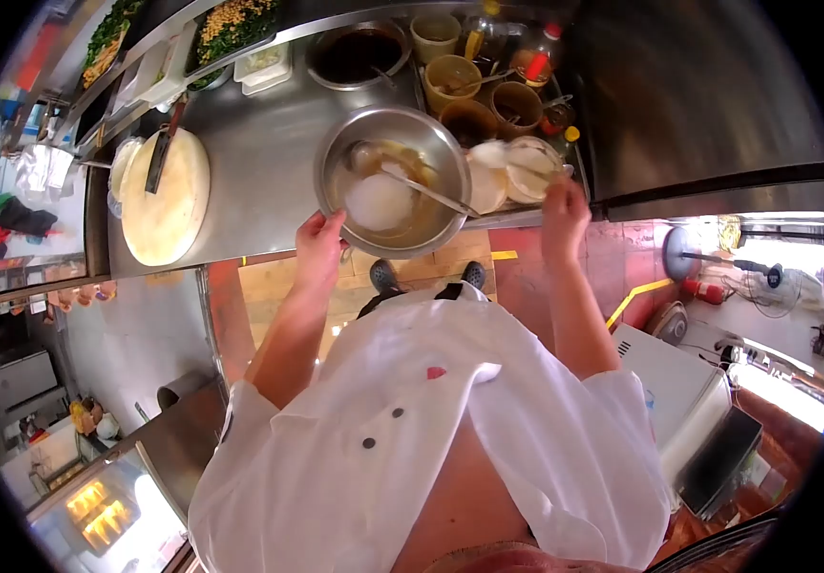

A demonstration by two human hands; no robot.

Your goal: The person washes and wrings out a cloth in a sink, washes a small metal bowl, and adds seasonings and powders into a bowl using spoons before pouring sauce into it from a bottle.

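Observation:
A steel mixing bowl sits at the counter's front edge. In it lie a mound of white powder, some brownish liquid and a ladle, whose handle rests over the right rim. My left hand grips the bowl's near left rim between thumb and fingers. Beside the bowl, my right hand is closed on the handle of a spoon. White powder is heaped on the spoon's head, which is above two round tubs of white contents.
A round cutting board with a cleaver on it is at the left. Behind the bowl stand a basin of dark liquid, sauce tubs and a red-capped bottle. A steel panel bounds the right side.

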